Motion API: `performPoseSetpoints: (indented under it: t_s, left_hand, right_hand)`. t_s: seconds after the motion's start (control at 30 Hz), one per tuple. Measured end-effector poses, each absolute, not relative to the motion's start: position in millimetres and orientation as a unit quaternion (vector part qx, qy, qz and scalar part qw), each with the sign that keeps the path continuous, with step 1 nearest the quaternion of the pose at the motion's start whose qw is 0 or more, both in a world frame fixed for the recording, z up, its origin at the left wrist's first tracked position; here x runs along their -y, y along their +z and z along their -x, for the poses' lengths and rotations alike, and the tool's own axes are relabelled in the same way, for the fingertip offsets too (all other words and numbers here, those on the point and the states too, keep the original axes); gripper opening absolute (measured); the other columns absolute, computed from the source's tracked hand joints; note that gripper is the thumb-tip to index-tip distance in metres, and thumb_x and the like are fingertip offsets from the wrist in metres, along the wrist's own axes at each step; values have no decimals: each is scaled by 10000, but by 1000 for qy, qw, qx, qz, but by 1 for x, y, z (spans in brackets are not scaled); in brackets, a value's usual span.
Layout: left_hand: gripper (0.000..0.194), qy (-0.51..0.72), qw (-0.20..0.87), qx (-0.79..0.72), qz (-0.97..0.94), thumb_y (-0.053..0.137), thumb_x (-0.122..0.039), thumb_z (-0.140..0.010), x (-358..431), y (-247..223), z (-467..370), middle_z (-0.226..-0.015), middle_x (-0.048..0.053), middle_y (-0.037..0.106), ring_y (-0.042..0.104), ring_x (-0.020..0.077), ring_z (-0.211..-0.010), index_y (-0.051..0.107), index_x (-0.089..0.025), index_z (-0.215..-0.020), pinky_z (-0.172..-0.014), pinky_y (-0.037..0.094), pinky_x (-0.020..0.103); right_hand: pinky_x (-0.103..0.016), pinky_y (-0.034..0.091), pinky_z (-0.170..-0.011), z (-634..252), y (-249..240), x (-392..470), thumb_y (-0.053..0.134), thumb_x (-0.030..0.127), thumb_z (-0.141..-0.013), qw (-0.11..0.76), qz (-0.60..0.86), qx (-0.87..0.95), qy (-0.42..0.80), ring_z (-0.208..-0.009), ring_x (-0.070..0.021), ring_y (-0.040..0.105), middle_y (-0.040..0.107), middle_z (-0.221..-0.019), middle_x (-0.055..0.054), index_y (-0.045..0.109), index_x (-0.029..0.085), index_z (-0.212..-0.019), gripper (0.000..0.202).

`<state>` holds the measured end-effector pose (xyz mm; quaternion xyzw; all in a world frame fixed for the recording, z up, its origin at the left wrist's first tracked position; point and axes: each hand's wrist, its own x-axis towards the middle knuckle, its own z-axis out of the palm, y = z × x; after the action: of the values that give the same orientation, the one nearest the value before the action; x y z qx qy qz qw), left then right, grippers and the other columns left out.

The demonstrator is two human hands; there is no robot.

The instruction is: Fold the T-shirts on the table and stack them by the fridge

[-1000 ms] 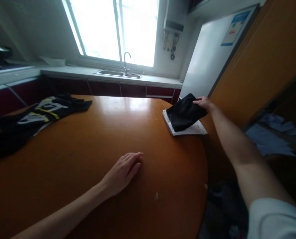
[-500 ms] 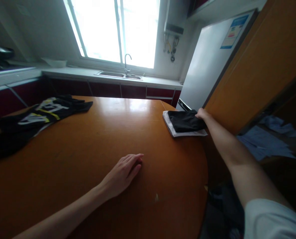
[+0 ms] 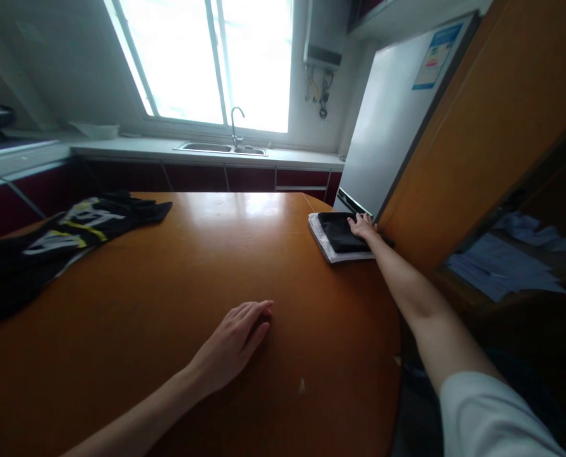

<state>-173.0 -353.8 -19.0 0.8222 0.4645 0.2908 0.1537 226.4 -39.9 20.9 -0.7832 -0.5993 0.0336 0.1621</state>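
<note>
My right hand (image 3: 363,227) is stretched out at the far right of the table. Its spread fingers lie flat on a folded black garment (image 3: 336,233). Beneath that garment is a folded white cloth (image 3: 319,232), its edge showing at the left and front. My left hand (image 3: 237,336) rests on the bare wooden tabletop (image 3: 216,266), fingers extended and slightly curled, with nothing in it. Over at the far left a black garment with white and yellow print (image 3: 77,231) lies spread out loosely, away from both hands.
Behind the table runs a counter with a sink (image 3: 206,147) and a tap (image 3: 235,127) under a window. A refrigerator (image 3: 382,120) and a wooden panel (image 3: 454,127) stand close on the right. Papers (image 3: 497,266) lie on a shelf beyond the table's rounded right edge.
My right hand has let go of the right edge of the folded black garment and moved left onto its top, fingers now spread. My left hand stays in place. The view has shifted slightly.
</note>
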Motion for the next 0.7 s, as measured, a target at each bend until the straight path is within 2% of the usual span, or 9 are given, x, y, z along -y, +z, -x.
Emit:
performPoseSetpoints:
  t_s: [0.1, 0.33, 0.5, 0.6, 0.7]
  left_hand:
    - [343, 283, 146, -464, -826, 464, -379, -1040, 353, -19, 174, -1250, 88, 676, 623, 246, -1176, 548, -250, -1345, -1044, 501, 453]
    - [342, 277, 110, -460, -837, 461, -384, -1039, 351, -23, 176, -1253, 78, 676, 633, 250, -1162, 552, -269, -1349, -1018, 525, 443]
    - [352, 280, 95, -445, -846, 441, -378, -1047, 351, -20, 173, -1236, 92, 676, 636, 246, -1138, 555, -248, -1354, -1012, 525, 453]
    - [350, 286, 83, -438, -848, 446, -381, -1045, 351, -19, 172, -1224, 94, 676, 637, 248, -1126, 567, -248, -1345, -1002, 526, 451]
    - [346, 282, 79, -437, -850, 442, -372, -1045, 351, -20, 171, -1219, 88, 674, 637, 244, -1124, 567, -248, -1343, -1004, 525, 444]
  right_hand:
    - [-602, 93, -1213, -210, 33, 43, 310, 487, -1034, 200, 781, 592, 2, -1548, -333, 122, 171, -1679, -194, 322, 134, -1581, 651]
    - [-598, 176, -1203, -155, 38, 88, 308, 583, -1008, 265, 679, 684, 29, -1528, -325, 204, 284, -1654, -149, 414, 181, -1546, 680]
    - [-572, 201, -1200, -196, 17, 120, 269, 468, -1033, 310, 778, 546, -26, -1499, -347, 277, 361, -1602, -210, 417, 91, -1524, 637]
    - [-509, 280, -1175, -220, 9, 131, 308, 441, -1027, 292, 796, 529, 0, -1447, -367, 374, 466, -1514, -252, 515, 54, -1443, 605]
    - [-476, 239, -1198, -216, 17, 134, 297, 425, -1036, 302, 783, 544, -18, -1477, -344, 331, 432, -1549, -235, 522, 49, -1439, 595]
